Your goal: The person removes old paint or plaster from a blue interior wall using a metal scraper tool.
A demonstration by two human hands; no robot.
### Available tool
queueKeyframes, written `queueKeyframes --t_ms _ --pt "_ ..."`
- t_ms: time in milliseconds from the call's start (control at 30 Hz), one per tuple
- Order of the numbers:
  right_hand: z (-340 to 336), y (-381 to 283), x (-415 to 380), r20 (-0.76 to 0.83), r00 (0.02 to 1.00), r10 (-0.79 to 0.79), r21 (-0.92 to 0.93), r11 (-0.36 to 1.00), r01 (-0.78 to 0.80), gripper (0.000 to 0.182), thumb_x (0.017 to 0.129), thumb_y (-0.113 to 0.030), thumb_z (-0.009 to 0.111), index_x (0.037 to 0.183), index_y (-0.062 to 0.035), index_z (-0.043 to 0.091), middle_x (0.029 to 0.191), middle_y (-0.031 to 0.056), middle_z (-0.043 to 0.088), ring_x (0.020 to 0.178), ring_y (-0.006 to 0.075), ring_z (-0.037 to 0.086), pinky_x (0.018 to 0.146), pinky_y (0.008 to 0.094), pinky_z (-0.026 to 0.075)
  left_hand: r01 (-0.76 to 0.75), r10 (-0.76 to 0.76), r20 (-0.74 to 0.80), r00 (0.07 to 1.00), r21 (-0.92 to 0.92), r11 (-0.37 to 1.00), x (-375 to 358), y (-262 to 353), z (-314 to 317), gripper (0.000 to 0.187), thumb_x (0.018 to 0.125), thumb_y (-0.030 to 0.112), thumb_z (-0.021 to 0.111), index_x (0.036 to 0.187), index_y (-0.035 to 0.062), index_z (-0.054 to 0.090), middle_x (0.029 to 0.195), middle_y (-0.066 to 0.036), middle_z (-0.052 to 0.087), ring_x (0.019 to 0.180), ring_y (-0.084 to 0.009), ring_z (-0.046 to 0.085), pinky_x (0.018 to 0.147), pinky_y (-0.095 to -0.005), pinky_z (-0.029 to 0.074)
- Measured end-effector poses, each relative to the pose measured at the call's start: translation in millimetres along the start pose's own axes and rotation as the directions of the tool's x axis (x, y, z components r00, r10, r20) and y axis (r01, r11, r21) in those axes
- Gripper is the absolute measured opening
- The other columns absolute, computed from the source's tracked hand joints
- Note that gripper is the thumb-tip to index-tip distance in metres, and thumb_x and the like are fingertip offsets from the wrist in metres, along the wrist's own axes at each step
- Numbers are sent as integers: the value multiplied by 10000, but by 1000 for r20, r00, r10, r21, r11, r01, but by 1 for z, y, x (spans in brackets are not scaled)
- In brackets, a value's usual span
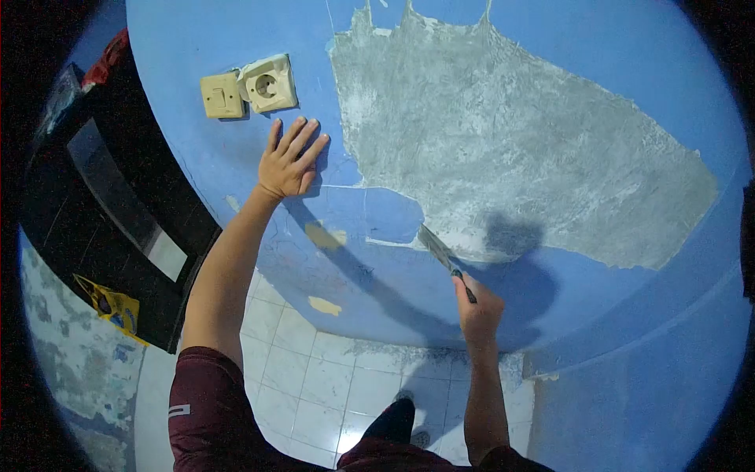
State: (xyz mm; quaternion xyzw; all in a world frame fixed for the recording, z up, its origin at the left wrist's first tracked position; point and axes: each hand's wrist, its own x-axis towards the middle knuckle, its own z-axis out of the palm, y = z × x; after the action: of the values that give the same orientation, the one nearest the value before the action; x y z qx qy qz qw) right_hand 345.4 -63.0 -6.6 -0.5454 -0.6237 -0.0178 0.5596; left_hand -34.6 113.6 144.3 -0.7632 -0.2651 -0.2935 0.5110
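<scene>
My left hand (291, 164) lies flat on the blue wall (236, 157), fingers spread, just below a yellowed light switch (223, 96) and a power socket (270, 84). In my right hand (478, 305) is the dark handle of a scraper (440, 252). Its metal blade touches the wall at the lower left border of a large bare grey patch (511, 141). Left of the blade tip, a piece of blue paint (393, 212) is outlined by pale cracks.
A dark door or frame (71, 189) with a glass pane stands at the left, with a yellow bag (118, 307) near its lower end. White floor tiles (314, 385) lie below. Smaller chipped spots (324, 306) mark the lower wall.
</scene>
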Motion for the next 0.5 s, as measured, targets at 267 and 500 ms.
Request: queueKeyframes --t_ms 267,500 --pt "-18 -13 22 57 996 73 -60 996 -70 200 831 -154 735 954 1 716 762 161 692 598 166 662 525 286 494 35 -37 -52 998 -41 999 -2 0 1 500 875 313 368 1320 182 555 1416 -92 455 1358 -263 369 1163 -497 136" --pt "-24 -24 23 72 992 108 -152 984 -96 214 804 -134 766 930 31 714 714 123 690 559 100 583 501 241 442 28 -33 -74 997 -73 997 -2 -3 5 484 888 313 363 1302 178 575 1390 -91 488 1338 -265 401 1155 -493 163"
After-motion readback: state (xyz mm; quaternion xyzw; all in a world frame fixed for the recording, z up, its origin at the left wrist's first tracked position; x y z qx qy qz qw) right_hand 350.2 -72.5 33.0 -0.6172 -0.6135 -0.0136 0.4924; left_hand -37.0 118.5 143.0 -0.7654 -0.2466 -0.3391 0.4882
